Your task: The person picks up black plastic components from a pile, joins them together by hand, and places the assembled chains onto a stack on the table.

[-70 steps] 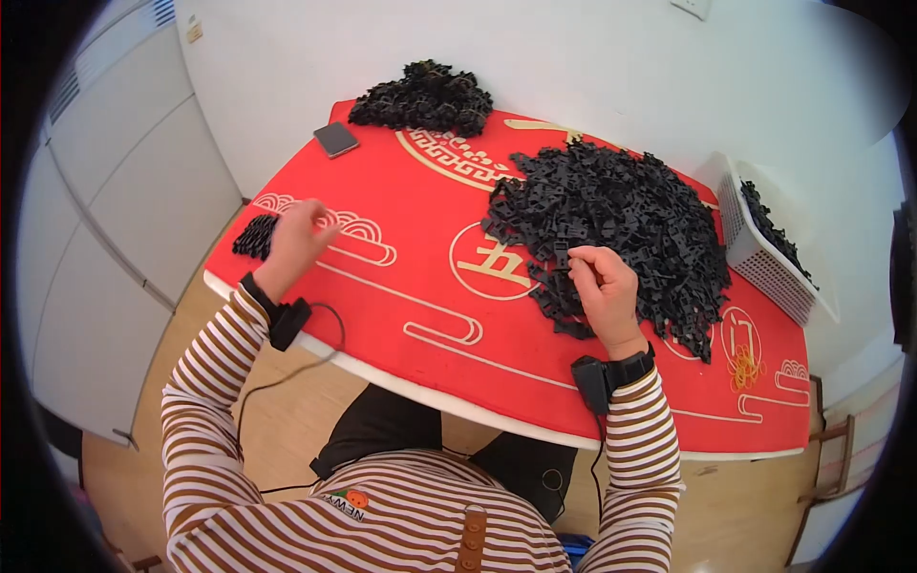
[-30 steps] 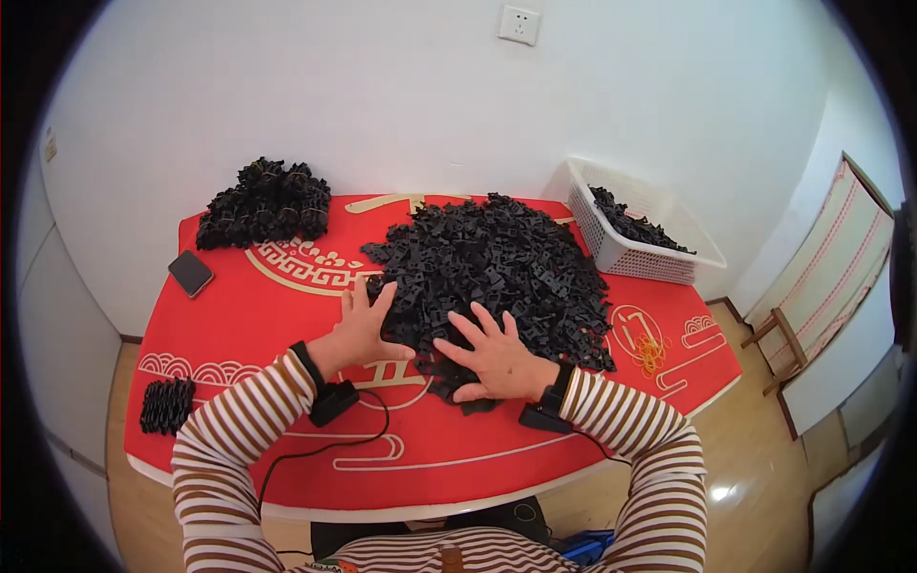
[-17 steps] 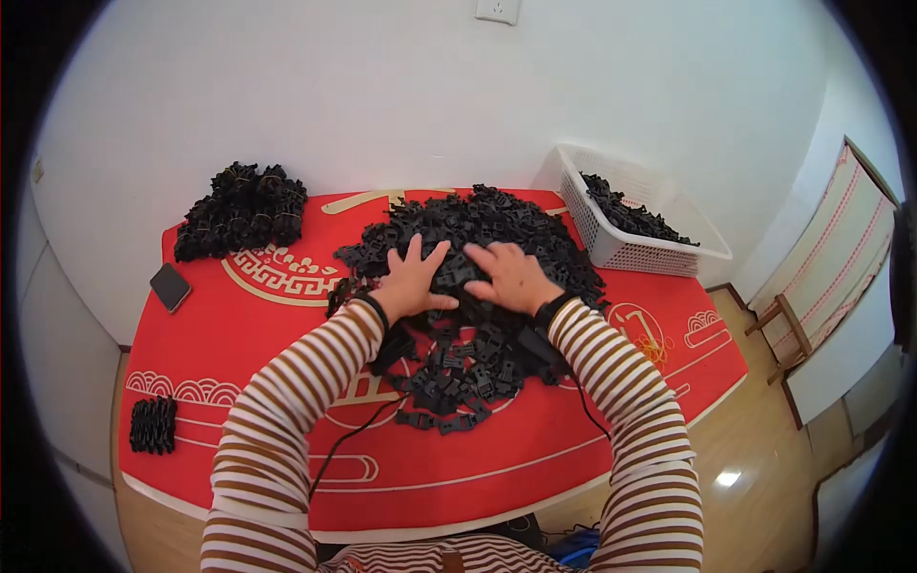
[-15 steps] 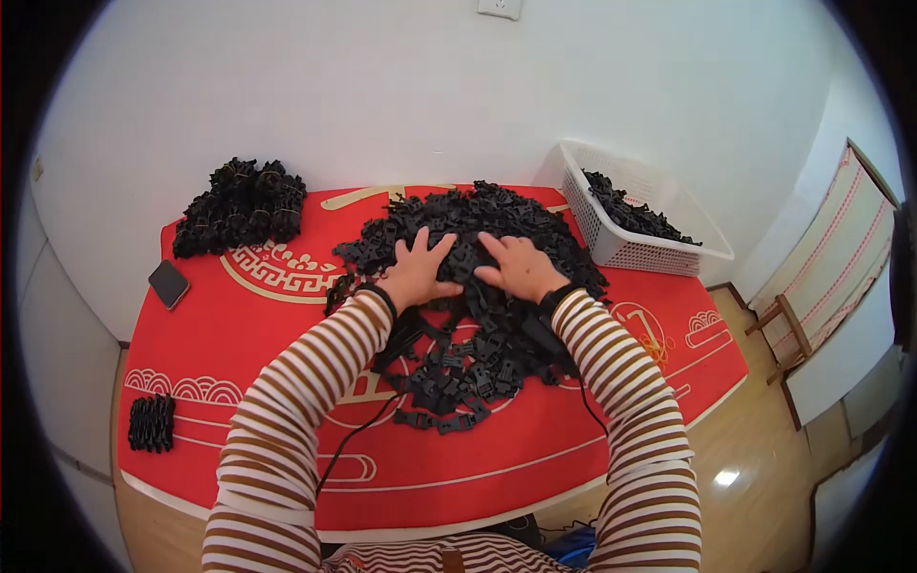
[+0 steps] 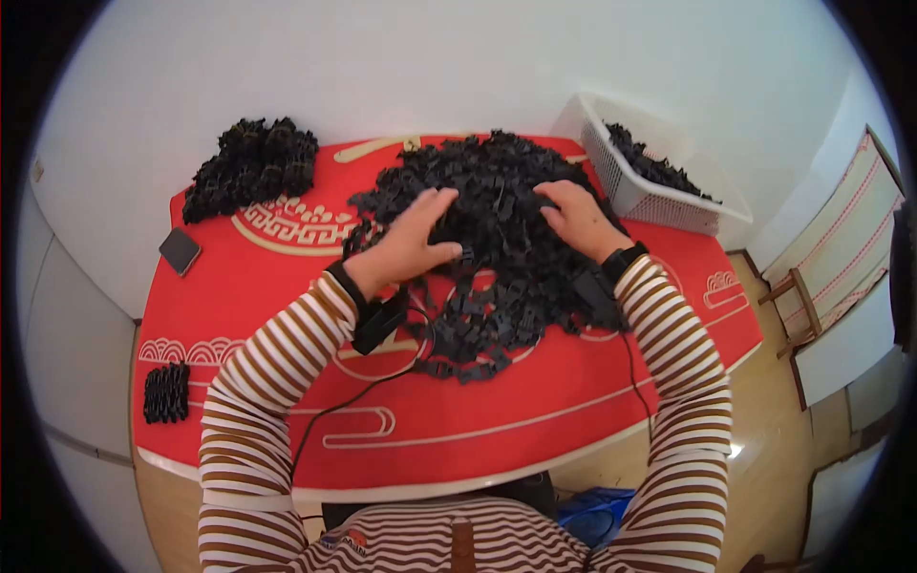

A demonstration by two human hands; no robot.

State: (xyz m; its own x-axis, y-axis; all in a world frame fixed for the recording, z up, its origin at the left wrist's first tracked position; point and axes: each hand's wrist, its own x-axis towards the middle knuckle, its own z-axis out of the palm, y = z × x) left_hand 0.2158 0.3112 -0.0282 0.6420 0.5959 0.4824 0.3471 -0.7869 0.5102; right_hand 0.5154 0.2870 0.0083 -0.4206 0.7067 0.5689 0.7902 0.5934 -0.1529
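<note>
A large heap of small black plastic pieces that look like buckles [image 5: 497, 181] spreads over the red tabletop. My left hand [image 5: 411, 239] is over the heap's left side, palm turned inward, with the thumb apart from the fingers and nothing in it. At the right side of the heap, my right hand [image 5: 581, 222] is likewise open, its fingers curved and pointing left. A thinner scatter of the same pieces [image 5: 492, 325] lies between my forearms, nearer the front. Each wrist wears a black band with a cable running down from it.
Bundled black pieces [image 5: 253, 167] are piled at the back left, near a phone [image 5: 180, 251]. A small stack of black pieces [image 5: 166, 392] sits at the front left. A white basket [image 5: 659, 205] holding more pieces stands back right. A wooden stool [image 5: 795, 310] is beyond the table [image 5: 535, 449].
My hands have drawn apart and lifted off the heap, the left moving left and the right moving right. The view has tilted, so the table sits higher.
</note>
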